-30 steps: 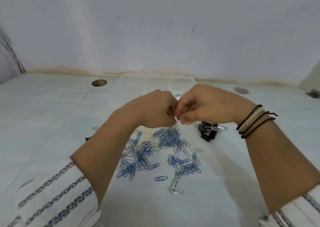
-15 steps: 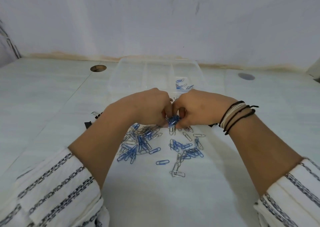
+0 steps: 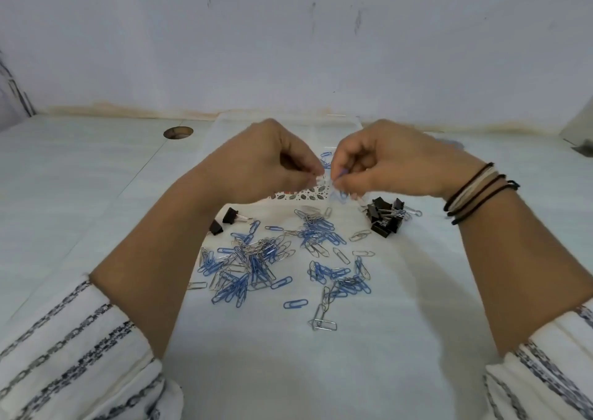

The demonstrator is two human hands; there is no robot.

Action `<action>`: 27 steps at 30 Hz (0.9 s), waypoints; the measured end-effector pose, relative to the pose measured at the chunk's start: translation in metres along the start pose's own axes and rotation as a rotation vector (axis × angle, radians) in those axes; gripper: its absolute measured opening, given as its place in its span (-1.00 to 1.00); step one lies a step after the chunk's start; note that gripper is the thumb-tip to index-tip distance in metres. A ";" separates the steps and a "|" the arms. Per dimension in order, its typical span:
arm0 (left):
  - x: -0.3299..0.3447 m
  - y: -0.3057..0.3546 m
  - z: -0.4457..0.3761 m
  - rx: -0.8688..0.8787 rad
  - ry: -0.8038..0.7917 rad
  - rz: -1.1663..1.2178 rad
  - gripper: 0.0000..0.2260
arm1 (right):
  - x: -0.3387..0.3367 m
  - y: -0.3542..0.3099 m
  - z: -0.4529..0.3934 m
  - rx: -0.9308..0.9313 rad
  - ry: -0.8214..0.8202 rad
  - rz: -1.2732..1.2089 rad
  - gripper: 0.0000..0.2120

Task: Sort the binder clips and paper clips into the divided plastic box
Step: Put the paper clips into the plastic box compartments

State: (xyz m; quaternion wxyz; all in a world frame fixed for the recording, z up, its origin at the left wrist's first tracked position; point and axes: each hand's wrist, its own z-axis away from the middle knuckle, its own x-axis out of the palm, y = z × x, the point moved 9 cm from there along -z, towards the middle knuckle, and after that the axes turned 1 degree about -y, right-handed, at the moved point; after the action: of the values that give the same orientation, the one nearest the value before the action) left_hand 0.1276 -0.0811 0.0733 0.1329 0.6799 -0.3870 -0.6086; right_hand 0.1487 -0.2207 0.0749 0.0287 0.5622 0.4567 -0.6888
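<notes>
Blue and silver paper clips (image 3: 272, 262) lie scattered on the white table in front of me. A heap of black binder clips (image 3: 386, 216) sits to the right, and two single binder clips (image 3: 231, 216) lie to the left. The clear divided plastic box (image 3: 224, 124) stands behind my hands, mostly hidden, with a few blue clips (image 3: 325, 155) in it. My left hand (image 3: 266, 159) and my right hand (image 3: 382, 159) are raised over the box's near edge, fingertips almost touching. My right hand pinches a bunch of blue paper clips (image 3: 340, 191). Whether my left hand's pinched fingertips hold anything is blurred.
A round hole (image 3: 178, 132) is in the table at the back left. A grey mark (image 3: 455, 143) shows behind my right wrist. The wall (image 3: 288, 50) rises just behind the box. A patterned strip (image 3: 305, 195) lies under the box's near edge.
Both hands have lifted from the pile of clips up to the box, my right hand carrying blue paper clips. The binder clips on the right have come into view.
</notes>
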 end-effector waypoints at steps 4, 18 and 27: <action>-0.023 0.005 -0.005 0.023 0.471 0.133 -0.89 | -0.045 0.020 0.001 0.012 0.424 -0.176 -0.96; 0.012 0.033 -0.002 0.293 0.533 -0.099 -0.91 | -0.043 0.008 0.007 0.034 0.644 0.143 -0.77; 0.035 -0.009 0.001 0.042 -0.118 -0.471 -0.71 | 0.033 0.000 -0.001 0.078 -0.091 0.220 -0.74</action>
State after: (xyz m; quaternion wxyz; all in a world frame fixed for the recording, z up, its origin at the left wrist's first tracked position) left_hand 0.1284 -0.0987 0.0417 -0.0496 0.7172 -0.2376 -0.6532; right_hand 0.1377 -0.2042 0.0490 0.1028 0.5777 0.3634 -0.7236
